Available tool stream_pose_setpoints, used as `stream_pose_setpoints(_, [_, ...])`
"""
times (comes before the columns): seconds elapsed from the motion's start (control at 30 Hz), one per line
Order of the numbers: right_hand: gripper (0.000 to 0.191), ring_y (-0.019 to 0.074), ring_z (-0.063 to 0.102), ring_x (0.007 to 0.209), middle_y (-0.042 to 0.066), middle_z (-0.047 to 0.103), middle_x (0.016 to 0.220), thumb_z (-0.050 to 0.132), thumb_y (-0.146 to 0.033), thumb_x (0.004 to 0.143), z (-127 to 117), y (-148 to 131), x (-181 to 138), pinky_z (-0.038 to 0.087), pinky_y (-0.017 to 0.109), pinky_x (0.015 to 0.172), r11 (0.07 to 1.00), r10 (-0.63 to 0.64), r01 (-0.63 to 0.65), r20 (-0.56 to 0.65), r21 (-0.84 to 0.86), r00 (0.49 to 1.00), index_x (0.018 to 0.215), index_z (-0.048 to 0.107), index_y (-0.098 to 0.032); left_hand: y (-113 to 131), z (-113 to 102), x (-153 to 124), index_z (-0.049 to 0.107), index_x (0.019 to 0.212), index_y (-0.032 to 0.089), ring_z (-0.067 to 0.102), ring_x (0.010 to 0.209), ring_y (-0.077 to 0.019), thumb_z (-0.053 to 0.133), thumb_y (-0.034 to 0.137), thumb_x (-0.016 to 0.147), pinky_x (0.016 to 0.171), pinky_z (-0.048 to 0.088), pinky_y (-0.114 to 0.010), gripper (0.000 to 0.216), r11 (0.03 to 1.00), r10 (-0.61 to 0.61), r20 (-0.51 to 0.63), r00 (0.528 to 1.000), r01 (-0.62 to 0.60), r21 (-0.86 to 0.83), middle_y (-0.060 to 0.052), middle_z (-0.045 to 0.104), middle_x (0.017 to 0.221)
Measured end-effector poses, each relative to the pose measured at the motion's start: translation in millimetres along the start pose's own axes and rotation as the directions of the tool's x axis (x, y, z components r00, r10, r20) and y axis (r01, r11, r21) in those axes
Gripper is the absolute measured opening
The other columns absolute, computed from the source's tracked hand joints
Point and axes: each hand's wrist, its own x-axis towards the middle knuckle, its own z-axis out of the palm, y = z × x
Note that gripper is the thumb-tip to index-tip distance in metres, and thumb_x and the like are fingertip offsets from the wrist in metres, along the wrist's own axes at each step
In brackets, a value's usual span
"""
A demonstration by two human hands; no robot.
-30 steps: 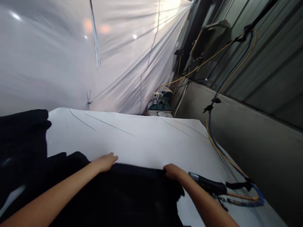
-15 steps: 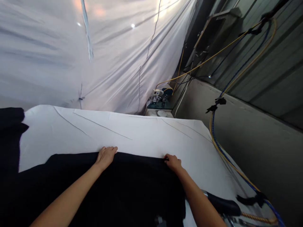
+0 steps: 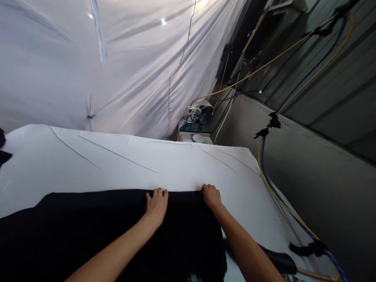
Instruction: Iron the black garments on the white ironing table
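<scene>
A large piece of black cloth [image 3: 179, 231] lies across the white-covered table [image 3: 176, 168], its far edge nearly straight. On that edge my left hand [image 3: 158, 203] rests from above, thumb and fingers apart, touching the fabric. At the far right corner of the cloth my right hand [image 3: 210, 196] is closed, fingers curled over the edge and pinching it. The fingertips of this hand are partly hidden. A small grey object [image 3: 193, 278] on the cloth is cut off by the bottom of the view.
To the right, under my right forearm, is a dark handle [image 3: 279, 260] joined to a braided cord. Yellow and blue lines [image 3: 264, 164] hang along the right wall. Behind the table are a white hanging sheet [image 3: 132, 78] and a small machine [image 3: 195, 117].
My left hand has slid right along the cloth's edge, closer to my right hand, and its fingers point farther forward. My right hand stays at the corner. The view has shifted slightly.
</scene>
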Motion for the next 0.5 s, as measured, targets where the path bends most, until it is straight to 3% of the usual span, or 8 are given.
stream_pose_setpoints(0.1, [0.022,0.0219,0.047,0.098,0.01,0.054,0.104,0.039,-0.019,0.083,4,6,3,0.034,0.031,0.076,1.0,-0.01,0.01,-0.009,0.019,1.0,0.101,0.051,-0.018,-3,12,-2,0.037,0.127,0.035,0.026,0.125,-0.0322,0.032,-0.001,0.073,0.091,0.018,-0.067,0.065,0.996,0.079,0.048,0.996,-0.077,-0.044,-0.012,0.032,0.136])
stream_pose_setpoints(0.2, [0.021,0.0154,0.052,0.086,0.007,0.056,0.098,0.045,-0.015,0.079,-1,18,11,0.035,0.023,0.068,0.997,-0.051,0.048,0.057,0.057,0.997,0.098,0.053,-0.018,-10,16,2,0.032,0.126,0.048,0.015,0.13,-0.0337,0.036,-0.003,0.068,0.088,0.006,-0.073,0.077,0.983,0.169,0.116,0.979,-0.159,-0.091,-0.004,0.025,0.141])
stream_pose_setpoints(0.27, [0.026,0.0117,0.053,0.079,0.004,0.058,0.093,0.048,-0.008,0.074,-7,25,16,0.034,0.02,0.065,0.994,-0.092,0.084,0.108,0.075,0.99,0.096,0.056,-0.018,-5,12,6,0.035,0.125,0.045,0.012,0.13,-0.0363,0.039,-0.002,0.067,0.088,0.004,-0.074,0.075,0.989,0.131,0.119,0.984,-0.122,-0.085,-0.005,0.024,0.142])
stream_pose_setpoints(0.37, [0.029,0.0107,0.053,0.075,0.004,0.058,0.09,0.049,-0.005,0.07,-13,30,19,0.034,0.019,0.062,0.991,-0.124,0.116,0.136,0.066,0.983,0.094,0.057,-0.018,22,2,12,0.052,0.117,0.027,0.031,0.122,-0.0327,0.037,0.006,0.075,0.095,0.019,-0.064,0.049,0.979,0.165,0.085,0.983,-0.153,-0.132,-0.014,0.039,0.131])
stream_pose_setpoints(0.43, [0.028,0.0117,0.052,0.079,0.004,0.056,0.095,0.049,-0.006,0.071,-14,29,18,0.034,0.02,0.064,0.991,-0.131,0.127,0.105,0.043,0.986,0.094,0.057,-0.019,47,1,15,0.05,0.119,0.024,0.039,0.116,-0.0301,0.042,0.02,0.079,0.094,0.027,-0.059,0.042,0.969,0.2,0.087,0.976,-0.184,-0.167,-0.015,0.046,0.123])
stream_pose_setpoints(0.5, [0.029,0.0141,0.05,0.088,0.006,0.052,0.103,0.048,-0.009,0.072,-15,28,16,0.033,0.022,0.068,0.992,-0.122,0.122,0.049,0.014,0.991,0.098,0.055,-0.021,67,6,14,0.036,0.129,0.032,0.032,0.121,-0.0344,0.054,0.035,0.073,0.091,0.022,-0.067,0.059,0.981,0.159,0.137,0.978,-0.141,-0.132,-0.015,0.04,0.13])
